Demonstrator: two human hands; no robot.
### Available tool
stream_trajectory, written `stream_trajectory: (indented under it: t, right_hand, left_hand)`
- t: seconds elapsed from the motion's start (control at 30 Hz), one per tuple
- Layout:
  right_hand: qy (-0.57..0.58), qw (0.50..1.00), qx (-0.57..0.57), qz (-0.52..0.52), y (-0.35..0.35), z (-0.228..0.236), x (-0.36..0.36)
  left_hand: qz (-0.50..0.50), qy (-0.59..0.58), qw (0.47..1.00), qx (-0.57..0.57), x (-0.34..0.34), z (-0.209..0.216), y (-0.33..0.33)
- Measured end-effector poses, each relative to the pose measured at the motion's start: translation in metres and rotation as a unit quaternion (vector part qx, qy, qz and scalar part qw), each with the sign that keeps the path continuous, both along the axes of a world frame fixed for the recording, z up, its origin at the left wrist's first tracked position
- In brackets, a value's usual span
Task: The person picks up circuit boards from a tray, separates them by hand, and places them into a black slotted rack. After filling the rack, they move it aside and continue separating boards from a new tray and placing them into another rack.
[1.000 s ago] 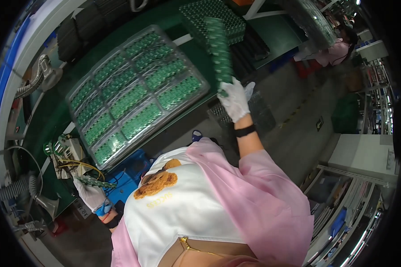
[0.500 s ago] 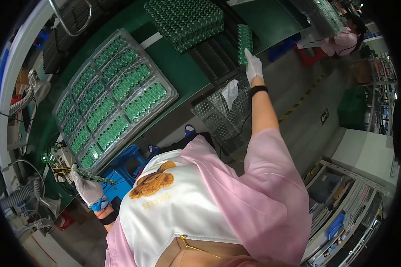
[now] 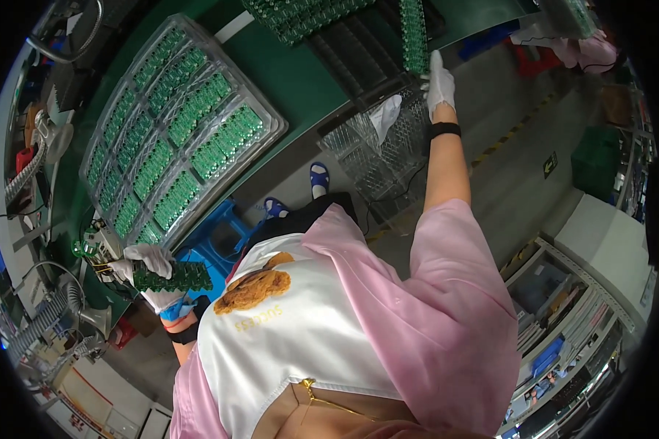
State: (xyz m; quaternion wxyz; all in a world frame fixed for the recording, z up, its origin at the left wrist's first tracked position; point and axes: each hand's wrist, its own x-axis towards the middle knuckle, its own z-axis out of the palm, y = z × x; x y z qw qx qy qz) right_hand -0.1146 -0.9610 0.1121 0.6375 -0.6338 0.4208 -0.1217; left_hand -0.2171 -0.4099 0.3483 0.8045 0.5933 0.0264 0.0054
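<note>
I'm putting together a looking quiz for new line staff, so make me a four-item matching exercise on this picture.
Column 1
1. Left hand
2. Right hand
3. Large clear tray
4. Stool

Column 2
A. Lies on the green table, with rows of green boards in it
B. Gloved, at the lower end of a green strip near the picture's top edge
C. Blue, beside the table's near edge
D. Gloved, holding a green board piece at the picture's left

Pairs: 1-D, 2-B, 3-A, 4-C

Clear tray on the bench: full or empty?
Full: the tray has green boards in every visible compartment.
</note>
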Motion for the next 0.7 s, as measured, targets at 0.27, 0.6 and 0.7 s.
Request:
stream_trajectory:
  t: [0.27,0.6,0.7]
  right_hand:
    - [0.297,0.926,-0.197,0.123,0.144,-0.117,-0.178]
    - [0.467,0.751,-0.329,0.332,0.223,-0.244,-0.242]
    - [0.339,0.785,-0.424,0.297,0.231,-0.212,-0.281]
  left_hand:
    - [0.059,0.005,0.996,0.064,0.018,0.002,-0.003]
    - [-0.054,-0.002,0.998,0.023,-0.016,0.006,0.125]
    - [0.048,-0.018,0.996,0.072,-0.045,0.014,0.135]
